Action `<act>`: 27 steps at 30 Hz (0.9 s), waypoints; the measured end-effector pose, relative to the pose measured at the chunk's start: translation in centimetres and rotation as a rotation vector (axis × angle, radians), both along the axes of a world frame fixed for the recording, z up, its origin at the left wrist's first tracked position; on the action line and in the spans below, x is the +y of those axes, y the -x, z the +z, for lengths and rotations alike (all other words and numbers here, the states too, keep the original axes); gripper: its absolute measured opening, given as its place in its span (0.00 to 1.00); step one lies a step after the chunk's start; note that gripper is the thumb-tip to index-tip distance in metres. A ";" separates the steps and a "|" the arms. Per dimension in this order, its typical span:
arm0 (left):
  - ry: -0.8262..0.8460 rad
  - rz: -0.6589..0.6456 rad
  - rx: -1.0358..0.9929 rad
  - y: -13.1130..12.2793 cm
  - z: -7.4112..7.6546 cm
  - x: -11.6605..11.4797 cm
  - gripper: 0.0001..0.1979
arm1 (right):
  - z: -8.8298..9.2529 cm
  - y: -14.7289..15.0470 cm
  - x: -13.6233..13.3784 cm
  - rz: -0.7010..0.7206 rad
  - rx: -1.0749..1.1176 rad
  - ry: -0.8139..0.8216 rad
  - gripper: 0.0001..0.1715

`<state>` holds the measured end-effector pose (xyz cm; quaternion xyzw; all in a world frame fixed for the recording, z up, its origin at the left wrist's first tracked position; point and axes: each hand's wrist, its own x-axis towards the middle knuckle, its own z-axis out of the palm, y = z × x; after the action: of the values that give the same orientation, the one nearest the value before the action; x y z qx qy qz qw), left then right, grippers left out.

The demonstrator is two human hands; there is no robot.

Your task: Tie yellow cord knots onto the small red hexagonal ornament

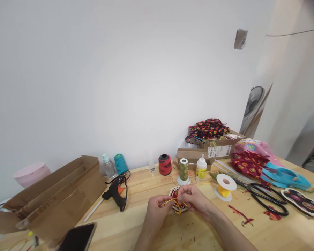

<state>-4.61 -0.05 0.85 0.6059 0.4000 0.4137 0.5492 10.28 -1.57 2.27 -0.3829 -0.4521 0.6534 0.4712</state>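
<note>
A yellow cord (pixel 177 208) runs between my two hands, with a loop hanging below. My left hand (pixel 158 209) pinches it on the left, a short end poking out past the fingers. On the other side my right hand (pixel 192 199) has thumb and fingertips closed on the cord. Just behind and under the hands is a lattice-cut pale wooden piece (pixel 173 190) with red inside it, partly covered by my fingers. Whether the cord is tied to that piece cannot be made out.
To the left lie a black glue gun (pixel 117 191), a long cardboard box (pixel 65 198) and a phone (pixel 78 237). Behind stand thread spools (pixel 184 169) and a glue bottle (pixel 201 166). Rightward are a yellow cord spool (pixel 224 190), black-handled scissors (pixel 267 198) and fabric scraps (pixel 242 216).
</note>
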 end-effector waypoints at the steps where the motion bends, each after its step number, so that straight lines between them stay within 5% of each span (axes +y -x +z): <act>1: -0.003 0.017 0.019 0.0 0.0 0.0 0.09 | 0.0 0.1 0.0 0.009 -0.034 -0.002 0.03; 6: -0.011 0.099 0.060 0.3 -0.5 0.4 0.08 | -0.4 0.3 0.3 0.003 -0.320 -0.056 0.05; 11: -0.043 0.117 0.105 0.4 -0.4 0.4 0.07 | -1.0 0.7 0.5 -0.034 -0.378 -0.127 0.04; 20: 0.058 0.122 0.057 0.4 -0.3 0.7 0.07 | -0.6 1.1 0.0 -0.105 -0.728 -0.650 0.11; 27: 0.189 0.117 0.046 0.7 -0.6 1.4 0.10 | -0.8 1.2 0.2 -0.155 -0.766 -0.691 0.14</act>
<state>-5.29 1.30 0.23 0.5364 0.4844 0.3916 0.5694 9.12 -1.35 1.48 -0.4492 -0.7516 0.2425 0.4177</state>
